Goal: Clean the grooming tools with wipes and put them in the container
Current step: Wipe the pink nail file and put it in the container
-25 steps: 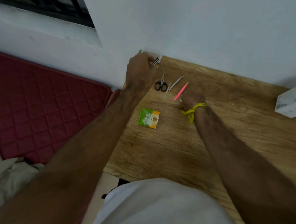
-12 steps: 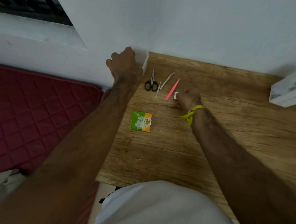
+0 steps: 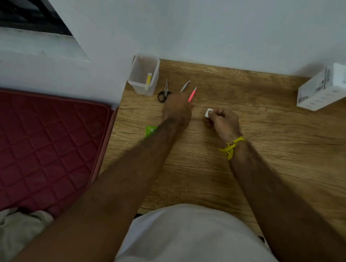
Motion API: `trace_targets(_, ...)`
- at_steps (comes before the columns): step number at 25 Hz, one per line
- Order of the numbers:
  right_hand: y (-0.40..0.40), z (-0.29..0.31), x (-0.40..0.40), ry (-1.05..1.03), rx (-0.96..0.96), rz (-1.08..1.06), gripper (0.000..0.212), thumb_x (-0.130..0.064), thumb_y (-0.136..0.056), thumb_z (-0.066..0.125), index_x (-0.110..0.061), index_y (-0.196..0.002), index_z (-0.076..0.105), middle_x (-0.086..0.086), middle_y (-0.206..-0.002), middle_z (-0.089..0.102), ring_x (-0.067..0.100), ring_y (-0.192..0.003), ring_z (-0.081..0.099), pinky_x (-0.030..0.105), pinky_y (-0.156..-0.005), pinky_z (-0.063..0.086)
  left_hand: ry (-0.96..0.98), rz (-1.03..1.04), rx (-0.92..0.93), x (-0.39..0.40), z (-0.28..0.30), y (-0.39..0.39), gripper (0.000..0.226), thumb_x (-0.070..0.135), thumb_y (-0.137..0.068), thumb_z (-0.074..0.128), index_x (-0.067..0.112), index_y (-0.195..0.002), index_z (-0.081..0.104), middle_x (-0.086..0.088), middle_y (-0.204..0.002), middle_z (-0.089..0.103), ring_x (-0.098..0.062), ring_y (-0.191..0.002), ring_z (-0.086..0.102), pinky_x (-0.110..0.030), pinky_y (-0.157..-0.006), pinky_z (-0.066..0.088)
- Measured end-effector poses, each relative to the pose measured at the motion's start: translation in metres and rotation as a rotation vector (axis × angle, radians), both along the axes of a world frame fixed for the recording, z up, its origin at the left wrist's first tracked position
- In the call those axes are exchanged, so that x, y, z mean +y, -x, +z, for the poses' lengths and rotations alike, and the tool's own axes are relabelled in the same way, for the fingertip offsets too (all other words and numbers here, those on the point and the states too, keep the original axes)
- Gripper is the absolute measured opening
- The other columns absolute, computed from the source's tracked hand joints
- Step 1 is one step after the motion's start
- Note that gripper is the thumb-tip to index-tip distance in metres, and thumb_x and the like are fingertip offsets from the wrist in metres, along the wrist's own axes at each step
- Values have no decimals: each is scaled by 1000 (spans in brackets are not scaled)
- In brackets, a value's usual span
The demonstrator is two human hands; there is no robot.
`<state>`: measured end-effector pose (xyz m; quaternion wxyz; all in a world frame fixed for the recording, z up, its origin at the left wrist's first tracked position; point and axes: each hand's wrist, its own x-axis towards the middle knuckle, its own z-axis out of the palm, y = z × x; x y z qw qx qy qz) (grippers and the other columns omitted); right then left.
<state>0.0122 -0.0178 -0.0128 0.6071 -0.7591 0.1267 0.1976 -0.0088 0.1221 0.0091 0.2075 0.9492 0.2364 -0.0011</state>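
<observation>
A clear plastic container (image 3: 143, 74) stands at the table's far left corner with a yellow-handled tool (image 3: 149, 79) inside. To its right lie black-handled scissors (image 3: 164, 92), a metal tool (image 3: 185, 85) and a pink tool (image 3: 192, 94). My left hand (image 3: 177, 110) lies over the near ends of the metal and pink tools; the blur hides whether its fingers grip one. My right hand (image 3: 222, 121) pinches a small white wipe (image 3: 208, 112) just right of the tools.
A green wipe packet (image 3: 150, 130) peeks out from under my left forearm. A white box (image 3: 326, 86) sits at the wooden table's (image 3: 268, 146) far right. A red quilted mattress (image 3: 41, 143) lies left of the table. The wall is right behind.
My left hand has left the container and moved right and nearer, onto the row of tools. The container now stands uncovered with a tool in it. My right hand stays with the wipe.
</observation>
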Motion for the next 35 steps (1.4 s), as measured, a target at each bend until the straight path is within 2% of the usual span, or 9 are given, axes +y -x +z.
trace_targets(4,-4,-2,-6,-47,18,11,9,-7,-94,66,1,-95,70,5,-69,65,0,-46,56,15,-47,43,-35,41,33,-8,6,-16,32,22,-91,72,5,-117,65,-13,-119,68,-29,-112,65,-37,-90,52)
trace_targets(8,-1,-2,-6,-125,38,-21,9,-4,-94,65,4,-94,69,8,-71,66,3,-48,59,17,-50,47,50,39,14,-5,-9,-10,25,25,-93,65,4,-105,70,-10,-104,73,-25,-99,69,-36,-85,56)
trace_targets(10,1,1,-9,-202,50,-43,10,-3,-95,64,-5,-85,67,8,-72,66,3,-50,61,16,-51,49,228,67,-56,-1,-13,1,21,25,-90,69,8,-101,75,-5,-94,75,-18,-89,70,-36,-82,58)
trace_targets(14,9,13,-21,-215,52,-81,10,-4,-95,64,-8,-86,69,5,-73,66,6,-56,60,18,-54,48,1005,264,-166,-13,11,43,20,9,-88,74,4,-107,69,-11,-88,76,-19,-79,73,-29,-72,60)
trace_targets(16,21,24,-32,-135,-38,-105,12,-6,-93,66,-13,-83,70,2,-74,68,6,-59,60,19,-56,48,1140,248,-210,-24,26,66,27,4,-85,75,5,-110,67,-13,-83,75,-18,-72,72,-30,-73,61)
trace_targets(18,37,43,-43,-116,-186,-91,14,-7,-94,66,-16,-85,68,3,-77,70,6,-62,63,19,-56,51,1179,238,-247,-36,42,84,26,3,-85,76,5,-109,68,-11,-81,74,-18,-69,72,-26,-67,59)
trace_targets(22,65,80,-54,-102,-474,15,5,-5,-95,65,-3,-98,67,9,-84,71,15,-68,69,27,-60,57,1231,191,-266,-58,76,108,15,2,-86,74,3,-98,65,-18,-89,76,-23,-72,74,-24,-62,57)
trace_targets(26,88,97,-57,9,-723,71,8,-5,-94,66,-6,-101,70,2,-89,71,13,-79,71,31,-71,60,1212,80,-244,-68,91,123,20,3,-94,66,1,-113,63,-20,-90,75,-25,-78,75,-29,-70,61)
trace_targets(35,108,109,-57,146,-1041,114,5,-5,-90,72,-5,-94,75,3,-89,69,12,-85,65,27,-72,56,1246,47,-326,-69,99,142,18,-2,-92,65,-11,-108,63,-25,-94,74,-27,-86,75,-34,-73,62)
